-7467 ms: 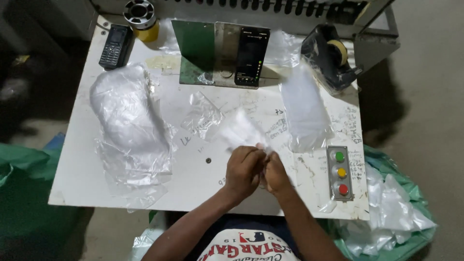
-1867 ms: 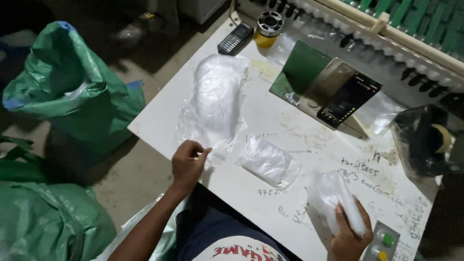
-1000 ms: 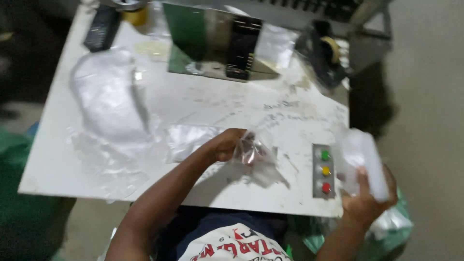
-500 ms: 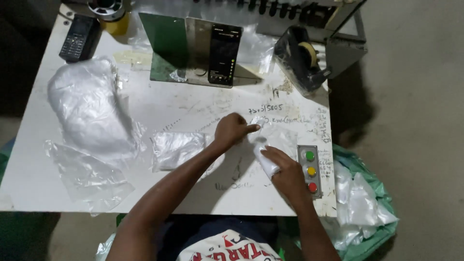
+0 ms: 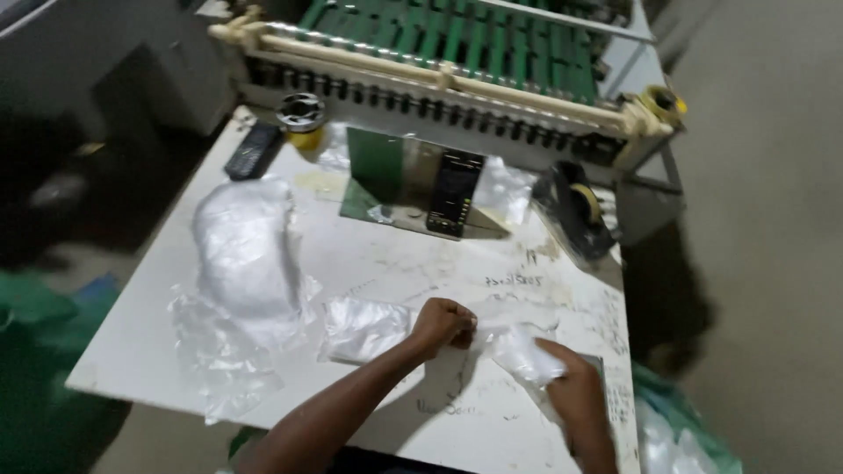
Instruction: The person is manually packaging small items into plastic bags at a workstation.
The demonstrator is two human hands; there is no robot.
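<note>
Looking down from the head view, line by line:

Left hand: left hand (image 5: pixel 443 323), fingers clenched on the edge of the clear plastic bag (image 5: pixel 518 347), near the front edge of the worktop (image 5: pixel 369 263).
Right hand: right hand (image 5: pixel 571 386), fingers curled over the same bag's crumpled right end, close to the front right corner.
Bag: thin, glossy, wrinkled film, lying on the worktop between the two hands; whether anything is in it cannot be told.
Second bag: flat clear pouch (image 5: pixel 362 329) just left of the left hand.
Pile: heap of clear bags (image 5: pixel 246 254), milky and puffy, along the left edge, with loose film spilling over the front left corner.
Worktop: white, scuffed, scribbled with dark handwriting.
Back edge: dark phone (image 5: pixel 454 191) propped against a green stand; black remote (image 5: pixel 253 149) and yellow spool (image 5: pixel 302 118) at the back left corner; black tape dispenser (image 5: pixel 580 211) at the back right.
</note>
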